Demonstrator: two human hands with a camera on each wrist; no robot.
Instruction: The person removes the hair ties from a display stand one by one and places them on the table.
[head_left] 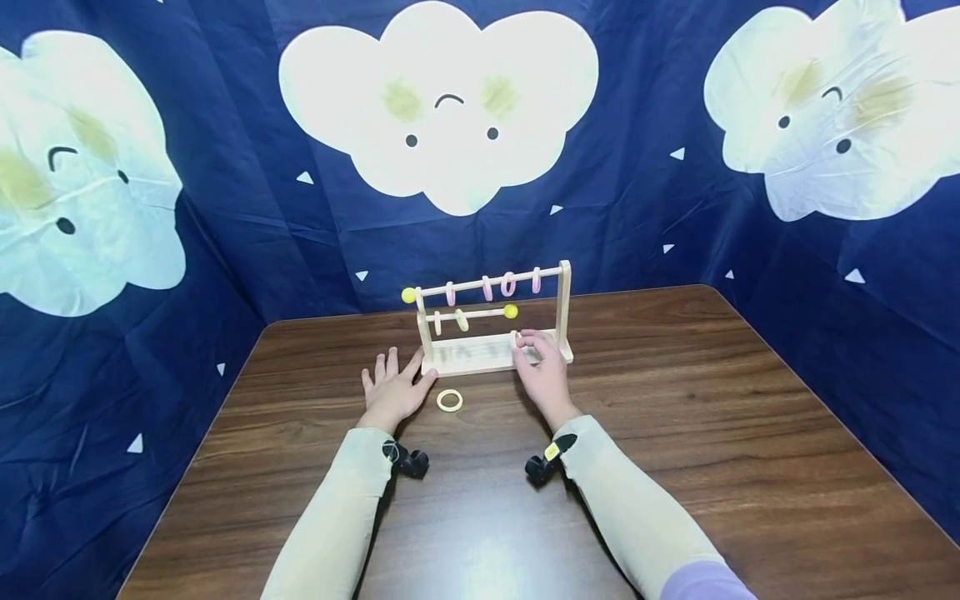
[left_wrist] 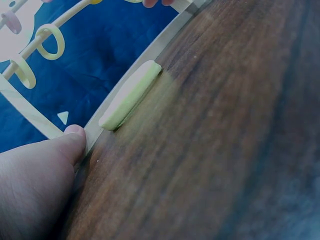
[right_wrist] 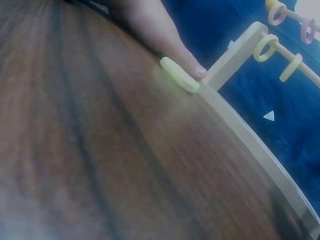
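A wooden ring rack [head_left: 476, 354] stands on the table, its lower rod carrying two pale yellow rings [left_wrist: 50, 42] and ending in a yellow ball [head_left: 511, 311]. My right hand [head_left: 543, 375] pinches a small pale ring [head_left: 515, 338] between thumb and fingers, over the base and just below that ball. My left hand [head_left: 393, 393] lies on the table with fingers spread, the thumb at the base's left end. Another pale yellow ring [head_left: 449, 401] lies flat on the table in front of the rack, between the two hands.
Several pink and purple rings [head_left: 508, 284] hang on the upper rod, which has a yellow ball [head_left: 408, 295] at its left end. A blue curtain [head_left: 637, 233] with white clouds closes off the back and sides of the wooden table [head_left: 675, 400].
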